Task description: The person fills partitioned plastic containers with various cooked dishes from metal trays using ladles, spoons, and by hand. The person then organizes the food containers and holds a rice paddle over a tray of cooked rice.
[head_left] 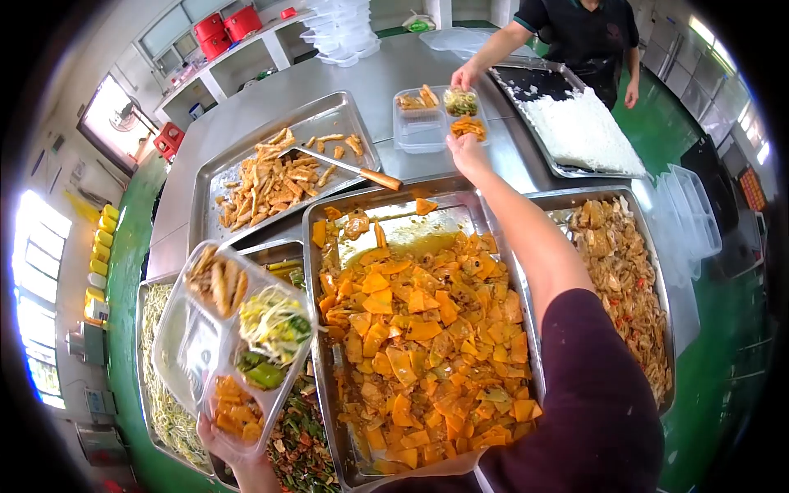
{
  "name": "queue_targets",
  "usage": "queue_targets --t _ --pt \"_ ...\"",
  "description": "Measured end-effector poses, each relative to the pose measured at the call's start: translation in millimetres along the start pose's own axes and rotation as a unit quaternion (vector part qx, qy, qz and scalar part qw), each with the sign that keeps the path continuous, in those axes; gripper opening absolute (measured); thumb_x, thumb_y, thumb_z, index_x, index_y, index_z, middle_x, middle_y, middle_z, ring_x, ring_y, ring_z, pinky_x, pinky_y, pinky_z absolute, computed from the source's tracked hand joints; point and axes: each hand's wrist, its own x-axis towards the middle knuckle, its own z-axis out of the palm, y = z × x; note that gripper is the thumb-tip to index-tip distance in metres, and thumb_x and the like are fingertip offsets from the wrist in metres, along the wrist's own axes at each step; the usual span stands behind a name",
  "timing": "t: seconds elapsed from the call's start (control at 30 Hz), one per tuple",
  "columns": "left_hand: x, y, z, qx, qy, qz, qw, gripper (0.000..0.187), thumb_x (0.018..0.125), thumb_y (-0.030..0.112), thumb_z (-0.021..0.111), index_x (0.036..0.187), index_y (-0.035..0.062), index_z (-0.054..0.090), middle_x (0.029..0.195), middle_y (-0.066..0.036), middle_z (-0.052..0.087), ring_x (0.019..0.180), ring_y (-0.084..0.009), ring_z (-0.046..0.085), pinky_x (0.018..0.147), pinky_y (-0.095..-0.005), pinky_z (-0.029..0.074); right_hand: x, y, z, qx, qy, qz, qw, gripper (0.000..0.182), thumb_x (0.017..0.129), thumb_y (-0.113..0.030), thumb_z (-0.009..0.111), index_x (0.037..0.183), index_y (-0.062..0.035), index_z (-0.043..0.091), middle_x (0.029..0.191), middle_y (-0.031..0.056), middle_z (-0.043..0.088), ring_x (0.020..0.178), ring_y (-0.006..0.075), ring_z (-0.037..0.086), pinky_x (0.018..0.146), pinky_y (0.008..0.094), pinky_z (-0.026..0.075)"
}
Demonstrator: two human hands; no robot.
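My left hand (223,450) grips the lower corner of a clear plastic compartment meal box (191,349), which is tilted at the lower left. Fried strips, bean sprouts, green pepper pieces and orange squash slices fill some of its compartments; one large compartment is bare. My right hand (470,158) reaches over the trays to the near right corner of a second meal box (423,138) on the table, its fingers closed at the edge and partly hidden. That box holds fried strips, sprouts and orange slices. A co-worker's hand (465,76) touches its far edge.
Metal trays hold orange squash slices (427,345), fried strips (279,177) with tongs (349,167), cabbage (620,287), sprouts (168,370) and white rice (579,127). Stacked clear boxes (339,33) stand at the back. A co-worker (579,41) stands beyond the rice.
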Motion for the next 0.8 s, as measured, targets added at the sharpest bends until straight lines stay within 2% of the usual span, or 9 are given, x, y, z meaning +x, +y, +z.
queue_targets --t 0.07,0.2,0.27,0.33,0.37,0.47,0.57,0.7,0.8 --pt "18.0 -13.5 20.1 -0.008 -0.003 -0.024 1.0 0.066 0.085 0.042 0.043 0.132 -0.0031 0.037 0.129 -0.022 0.046 0.117 -0.0358 0.048 0.099 -0.0517 0.04 -16.0 -6.0 -24.9 0.015 0.079 -0.037 0.996 0.055 0.086 -0.047 0.054 0.109 0.0024 0.051 0.096 0.0237 0.064 0.093 0.0375 0.061 0.082 0.0416 0.045" --pt "60.6 -51.5 78.7 -0.025 -0.017 -0.065 0.997 0.063 0.085 0.039 0.044 0.133 -0.0013 0.038 0.128 -0.022 0.046 0.117 -0.0365 0.048 0.101 -0.0504 0.039 -54.1 19.8 -120.7 0.115 0.042 -0.124 0.985 0.044 0.09 -0.035 0.053 0.12 -0.0023 0.048 0.1 0.0161 0.065 0.094 0.0249 0.063 0.083 0.0348 0.046" --pt "85.9 -74.6 100.5 -0.083 -0.026 -0.132 0.987 0.06 0.085 0.037 0.044 0.133 0.002 0.038 0.128 -0.021 0.047 0.117 -0.0361 0.048 0.102 -0.0518 0.036 -118.6 -13.7 -190.1 0.091 0.013 -0.026 0.995 0.038 0.092 -0.026 0.051 0.122 -0.0031 0.047 0.103 0.0128 0.066 0.097 0.0181 0.06 0.085 0.0312 0.045" --pt "97.8 -97.9 161.2 -0.016 0.135 -0.162 0.977 0.056 0.085 0.033 0.043 0.133 0.0043 0.038 0.127 -0.019 0.048 0.118 -0.0358 0.046 0.103 -0.055 0.033 -167.5 -1.0 -239.9 0.157 0.019 -0.066 0.985 0.033 0.093 -0.018 0.049 0.123 -0.0041 0.046 0.1 0.0098 0.066 0.09 0.0139 0.06 0.08 0.0268 0.045" --pt "101.6 -112.6 187.5 0.005 0.143 -0.167 0.975 0.055 0.086 0.033 0.043 0.133 0.005 0.038 0.129 -0.018 0.047 0.119 -0.0358 0.045 0.103 -0.057 0.031 -192.0 6.4 -263.9 0.112 0.038 -0.065 0.991 0.031 0.093 -0.013 0.049 0.122 -0.0037 0.046 0.094 0.0069 0.066 0.081 0.0097 0.057 0.07 0.0229 0.044" --pt "147.4 -166.8 198.7 -0.039 0.014 -0.219 0.975 0.052 0.087 0.031 0.04 0.133 0.0067 0.038 0.134 -0.016 0.043 0.123 -0.0366 0.042 0.102 -0.0613 0.029 -268.6 28.9 -325.0 0.086 0.055 -0.038 0.994 0.032 0.094 -0.014 0.047 0.123 -0.0037 0.044 0.088 0.005 0.063 0.076 0.0083 0.055 0.065 0.021 0.042" --pt "190.7 -230.8 214.0 -0.077 -0.034 -0.234 0.969 0.051 0.088 0.029 0.039 0.133 0.0064 0.035 0.135 -0.016 0.042 0.123 -0.0379 0.042 0.1 -0.0624 0.031 -335.7 48.1 -368.8 0.08 0.088 0.015 0.993 0.032 0.094 -0.014 0.046 0.125 -0.0048 0.043 0.085 0.0051 0.062 0.073 0.0088 0.055 0.062 0.0204 0.041" --pt "247.8 -308.5 232.1 -0.083 -0.04 -0.226 0.97 0.049 0.088 0.028 0.041 0.132 0.0061 0.036 0.133 -0.016 0.043 0.121 -0.0394 0.043 0.098 -0.0628 0.033 -405.0 67.3 -406.6 0.058 0.161 0.111 0.979 0.031 0.094 -0.013 0.046 0.123 -0.0047 0.043 0.081 0.0042 0.062 0.069 0.0072 0.053 0.06 0.019 0.04" --pt "297.0 -359.1 237.0 -0.082 -0.032 -0.201 0.976 0.047 0.088 0.027 0.042 0.129 0.0054 0.037 0.132 -0.017 0.044 0.119 -0.0402 0.045 0.096 -0.0632 0.035 -436.0 90.4 -420.2 0.017 0.195 0.105 0.975 0.033 0.093 -0.014 0.046 0.124 -0.004 0.042 0.079 0.0039 0.06 0.068 0.0063 0.052 0.06 0.0181 0.04"
